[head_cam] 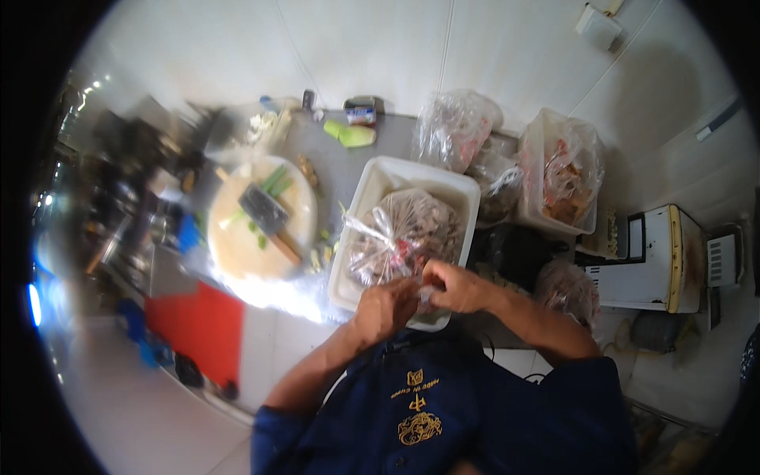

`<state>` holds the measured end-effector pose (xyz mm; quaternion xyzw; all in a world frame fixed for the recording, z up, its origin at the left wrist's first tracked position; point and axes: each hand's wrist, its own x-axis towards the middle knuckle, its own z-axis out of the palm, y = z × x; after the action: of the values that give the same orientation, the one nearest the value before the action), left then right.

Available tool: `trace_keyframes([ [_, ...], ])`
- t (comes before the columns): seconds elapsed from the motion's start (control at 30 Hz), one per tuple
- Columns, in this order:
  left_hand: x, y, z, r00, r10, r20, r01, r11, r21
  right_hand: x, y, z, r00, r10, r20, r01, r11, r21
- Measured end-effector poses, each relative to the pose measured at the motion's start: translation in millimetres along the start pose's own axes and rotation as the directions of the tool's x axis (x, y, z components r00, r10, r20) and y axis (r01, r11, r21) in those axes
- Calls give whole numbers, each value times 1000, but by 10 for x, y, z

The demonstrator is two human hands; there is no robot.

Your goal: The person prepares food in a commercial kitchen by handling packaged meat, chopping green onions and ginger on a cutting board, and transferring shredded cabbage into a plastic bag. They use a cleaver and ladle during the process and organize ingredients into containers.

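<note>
A clear plastic bag (409,231) full of brownish food lies in a white rectangular tub (354,228) in front of me. One knot of twisted plastic stands up from the bag's top. At the tub's near end, my left hand (389,306) and my right hand (454,286) come together on a gathered part of the plastic. Both hands pinch it between bent fingers. My fingers hide the exact spot where they grip, and the plastic there is partly blurred.
Left of the tub, a cleaver (264,211) rests on a round chopping board (234,249) beside green onion pieces (276,180). Peeled green vegetable pieces (356,136) lie near the wall. Right stand a filled plastic bag (457,130), a bagged tub (531,172) and a black bag (519,255).
</note>
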<state>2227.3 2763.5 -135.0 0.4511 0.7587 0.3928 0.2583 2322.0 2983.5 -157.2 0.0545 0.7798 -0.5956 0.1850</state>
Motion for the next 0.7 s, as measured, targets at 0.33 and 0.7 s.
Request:
trace_keyframes([
  [0.33,-50,-126,174,908,-219,357,380,75,-922,-138,-249,103,910,-367,-193,288,895,-341],
  [0.7,-98,-163,87,910,-227,348,401,259,-879,-189,-175,185,666,-730,-154,517,600,-610],
])
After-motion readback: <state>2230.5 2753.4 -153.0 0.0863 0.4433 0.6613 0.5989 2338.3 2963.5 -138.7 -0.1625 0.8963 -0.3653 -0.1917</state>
